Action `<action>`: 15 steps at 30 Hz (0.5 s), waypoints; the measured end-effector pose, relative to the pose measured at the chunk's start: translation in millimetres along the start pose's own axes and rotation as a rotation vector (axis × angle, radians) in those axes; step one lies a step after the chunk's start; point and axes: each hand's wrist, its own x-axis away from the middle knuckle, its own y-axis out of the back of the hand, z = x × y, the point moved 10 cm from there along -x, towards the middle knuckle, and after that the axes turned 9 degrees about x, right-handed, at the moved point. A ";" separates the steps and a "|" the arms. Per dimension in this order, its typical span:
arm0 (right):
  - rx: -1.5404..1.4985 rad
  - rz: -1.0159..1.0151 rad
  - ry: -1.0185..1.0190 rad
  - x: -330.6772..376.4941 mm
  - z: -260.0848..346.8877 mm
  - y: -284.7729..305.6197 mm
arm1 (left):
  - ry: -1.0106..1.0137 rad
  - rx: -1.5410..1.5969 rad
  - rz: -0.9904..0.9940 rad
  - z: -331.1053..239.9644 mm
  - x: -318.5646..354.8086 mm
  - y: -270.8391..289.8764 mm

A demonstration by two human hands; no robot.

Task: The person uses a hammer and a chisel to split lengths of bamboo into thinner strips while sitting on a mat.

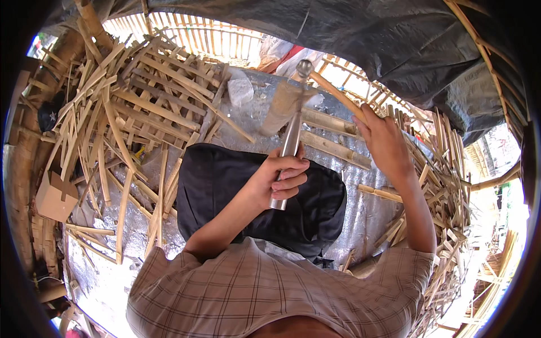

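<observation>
My left hand (284, 176) is closed round the shiny cylindrical handle of a metal tool (291, 138). A narrower dark part of this tool runs up and away from me; its exact kind is unclear. My right hand (386, 141), raised at the right, grips the wooden handle of a ball-peen hammer (344, 98). The round metal hammer head is at the far end of the tool; whether they touch I cannot tell. Just left of the tool, a brownish bamboo-like piece (280, 107) looks blurred.
Under my left forearm lies a black cloth or cushion (211, 186). Bamboo strips (163, 101) pile up at the left, and more strips (445, 191) at the right. Split bamboo lengths (335, 147) lie ahead. A cardboard box (56, 197) stands far left; black sheeting (406, 45) hangs overhead.
</observation>
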 end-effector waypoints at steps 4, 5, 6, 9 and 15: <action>0.059 0.081 -0.020 -11.4 14.3 24.0 | 0.014 -0.073 -0.054 3.8 -4.1 11.2; -0.021 0.054 -0.086 -17.4 12.5 33.5 | 0.003 -0.088 -0.062 3.7 -3.9 11.2; -0.101 0.027 -0.152 -20.9 9.4 36.8 | -0.009 -0.103 -0.070 3.1 -3.2 11.9; -0.133 -0.051 -0.194 0.7 -12.8 22.7 | 0.010 -0.123 -0.020 9.2 -7.4 6.8; -0.026 0.095 -0.192 9.8 -6.3 36.8 | 0.020 -0.127 -0.035 1.2 -3.8 22.0</action>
